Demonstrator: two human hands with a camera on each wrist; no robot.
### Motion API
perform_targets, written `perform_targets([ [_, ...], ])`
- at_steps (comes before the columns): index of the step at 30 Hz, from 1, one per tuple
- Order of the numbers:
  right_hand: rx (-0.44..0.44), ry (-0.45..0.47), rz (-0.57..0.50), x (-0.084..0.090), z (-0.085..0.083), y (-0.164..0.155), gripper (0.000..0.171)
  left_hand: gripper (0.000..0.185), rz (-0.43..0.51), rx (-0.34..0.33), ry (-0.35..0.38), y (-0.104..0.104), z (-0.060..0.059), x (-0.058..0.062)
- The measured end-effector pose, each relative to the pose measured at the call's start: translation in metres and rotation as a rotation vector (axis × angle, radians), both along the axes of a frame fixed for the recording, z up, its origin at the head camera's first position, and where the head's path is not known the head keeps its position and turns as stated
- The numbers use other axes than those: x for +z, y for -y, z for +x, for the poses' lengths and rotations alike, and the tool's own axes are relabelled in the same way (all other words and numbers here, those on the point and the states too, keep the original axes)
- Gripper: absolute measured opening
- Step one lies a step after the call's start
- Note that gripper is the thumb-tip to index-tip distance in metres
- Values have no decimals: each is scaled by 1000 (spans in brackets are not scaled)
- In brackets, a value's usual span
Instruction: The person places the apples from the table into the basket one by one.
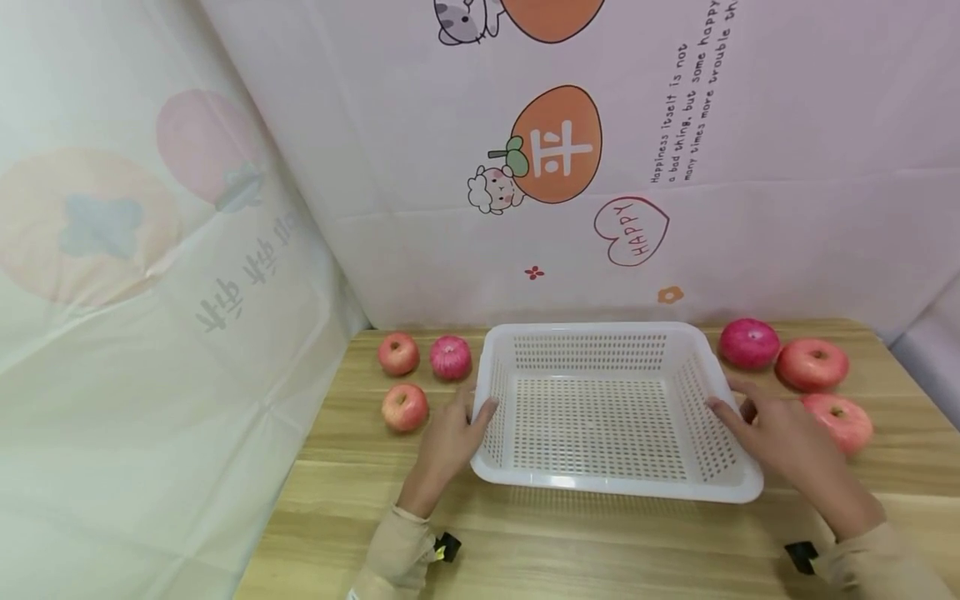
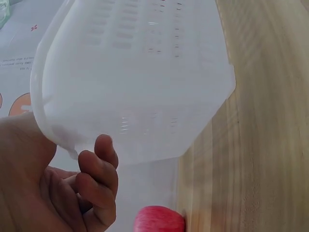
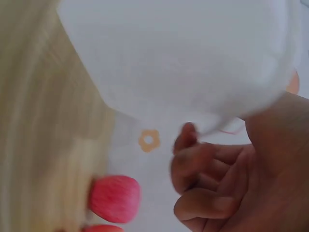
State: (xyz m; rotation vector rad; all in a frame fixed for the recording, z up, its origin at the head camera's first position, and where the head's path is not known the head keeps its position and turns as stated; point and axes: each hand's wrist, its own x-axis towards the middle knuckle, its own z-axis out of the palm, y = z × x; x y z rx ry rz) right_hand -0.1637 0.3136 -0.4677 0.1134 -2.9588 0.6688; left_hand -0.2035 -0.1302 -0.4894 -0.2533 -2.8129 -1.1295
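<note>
A white plastic basket (image 1: 585, 483) with perforated walls and floor is at the middle of the head view, with nothing in it. My left hand (image 1: 450, 437) grips its left rim, the thumb over the edge and the fingers curled below, as the left wrist view shows. On the opposite side, my right hand (image 1: 787, 442) holds the right rim the same way. Whether the basket's base touches the table is unclear. Two apples (image 1: 405, 407) and a pink-red round fruit (image 1: 451, 358) lie left of the basket.
Right of the basket are a dark pink fruit (image 1: 750, 343) and two red apples (image 1: 812, 364), one partly behind my right hand. The wooden table (image 1: 337, 533) meets a printed cloth (image 1: 465, 275) at the back. Another cloth (image 1: 150, 417) hangs along the left.
</note>
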Motion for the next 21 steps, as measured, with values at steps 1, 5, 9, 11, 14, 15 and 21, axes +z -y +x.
perform_targets([
  [1,-6,0,10,5,-1,-3,59,67,2,8,6,0,-1,1],
  [5,-3,-15,25,26,-9,-17,54,74,11,44,25,0,-4,4],
  [9,21,-63,25,42,-23,-32,53,70,53,49,41,-1,-5,6],
  [11,23,-89,32,47,-30,-38,51,69,78,53,51,-3,-5,6],
  [14,25,-85,32,51,-40,-44,48,67,113,69,69,-5,-4,4],
  [15,27,-68,31,52,-44,-46,49,66,122,74,71,-6,-3,3],
  [21,34,-11,60,51,-70,-60,56,53,135,73,57,-7,-1,0],
])
